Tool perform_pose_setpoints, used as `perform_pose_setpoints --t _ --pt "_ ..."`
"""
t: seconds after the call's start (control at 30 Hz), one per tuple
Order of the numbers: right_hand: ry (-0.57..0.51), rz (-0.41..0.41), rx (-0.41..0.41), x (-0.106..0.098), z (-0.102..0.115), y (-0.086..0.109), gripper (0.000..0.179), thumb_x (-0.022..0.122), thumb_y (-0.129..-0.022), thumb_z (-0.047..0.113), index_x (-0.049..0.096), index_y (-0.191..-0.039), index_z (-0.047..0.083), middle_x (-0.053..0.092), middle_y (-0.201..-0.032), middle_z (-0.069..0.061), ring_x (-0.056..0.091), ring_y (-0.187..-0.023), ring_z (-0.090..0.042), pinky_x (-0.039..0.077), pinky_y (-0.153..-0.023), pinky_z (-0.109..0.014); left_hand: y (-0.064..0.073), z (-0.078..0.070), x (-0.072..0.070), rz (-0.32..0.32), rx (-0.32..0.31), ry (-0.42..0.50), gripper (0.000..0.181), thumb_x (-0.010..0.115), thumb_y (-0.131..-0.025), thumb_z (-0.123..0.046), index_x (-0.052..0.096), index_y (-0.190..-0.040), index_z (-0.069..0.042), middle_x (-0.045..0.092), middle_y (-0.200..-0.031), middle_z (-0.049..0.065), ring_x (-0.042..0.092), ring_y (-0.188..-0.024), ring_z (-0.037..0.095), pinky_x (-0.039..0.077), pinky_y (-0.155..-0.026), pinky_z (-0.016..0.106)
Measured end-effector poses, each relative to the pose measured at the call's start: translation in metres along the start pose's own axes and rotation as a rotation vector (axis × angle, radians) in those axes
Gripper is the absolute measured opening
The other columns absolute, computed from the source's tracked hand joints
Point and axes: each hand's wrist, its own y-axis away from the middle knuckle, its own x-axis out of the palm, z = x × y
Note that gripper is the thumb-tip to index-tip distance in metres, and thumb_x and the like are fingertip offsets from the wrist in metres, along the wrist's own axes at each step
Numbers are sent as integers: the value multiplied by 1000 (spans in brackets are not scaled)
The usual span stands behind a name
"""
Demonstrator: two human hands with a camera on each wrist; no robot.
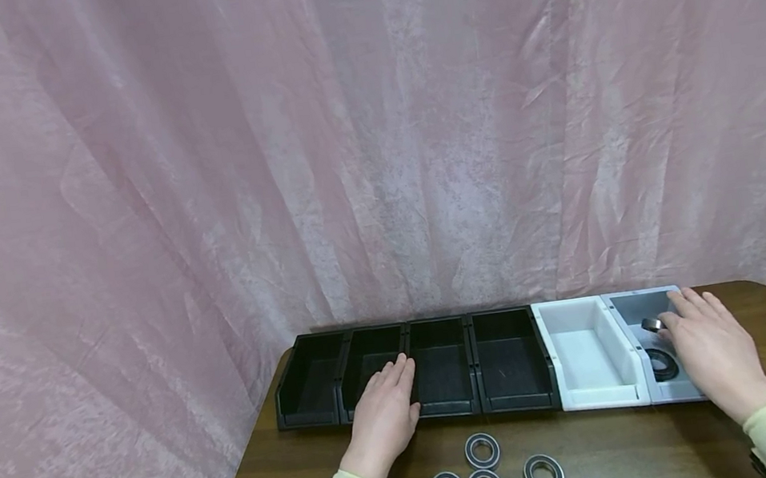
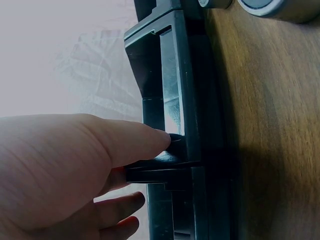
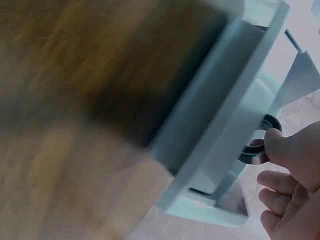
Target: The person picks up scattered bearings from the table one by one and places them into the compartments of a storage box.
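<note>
My right hand (image 1: 713, 345) pinches a ball bearing (image 1: 652, 325) between thumb and fingers, over the light grey bin (image 1: 674, 392) at the right end of the row. In the right wrist view the held bearing (image 3: 256, 152) stands tilted beside the bin's wall. Inside that bin lies another dark ring-shaped bearing (image 1: 662, 364). My left hand (image 1: 386, 412) rests with extended fingers over the black bins (image 1: 449, 408), its thumb at a front rim in the left wrist view. Several silver bearings with dark seals (image 1: 482, 451) lie flat on the table in front.
A white bin (image 1: 603, 396) stands between the black bins and the grey one. All bins form one row along the back of the brown wooden table (image 1: 268, 472). Behind them hangs a pink curtain (image 1: 400, 148).
</note>
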Motion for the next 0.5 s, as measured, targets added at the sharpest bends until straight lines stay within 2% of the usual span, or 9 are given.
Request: perform_pose_setpoints --t 0.23,0.33,0.5 --pt "-50 -45 -23 -8 16 -12 24 76 -93 1 72 -111 -15 66 -130 -42 59 -129 -61 26 -132 -58 0 0 0 -3 2 -1 69 89 -95 -19 61 -156 -2 56 -163 17 57 -148 36 44 -123 52" --pt "-74 -65 -39 -10 24 -17 27 78 -92 1 73 -113 -14 69 -127 -39 62 -127 -58 29 -131 -56 0 1 1 -5 3 0 69 89 -95 -19 61 -156 -2 56 -163 17 57 -148 36 44 -123 52" --pt "-98 -95 -73 -12 38 -24 25 80 -90 0 75 -112 -10 74 -122 -33 66 -123 -54 40 -122 -60 0 1 2 -11 5 2 69 90 -95 -19 61 -155 -1 57 -163 17 57 -147 36 45 -123 52"
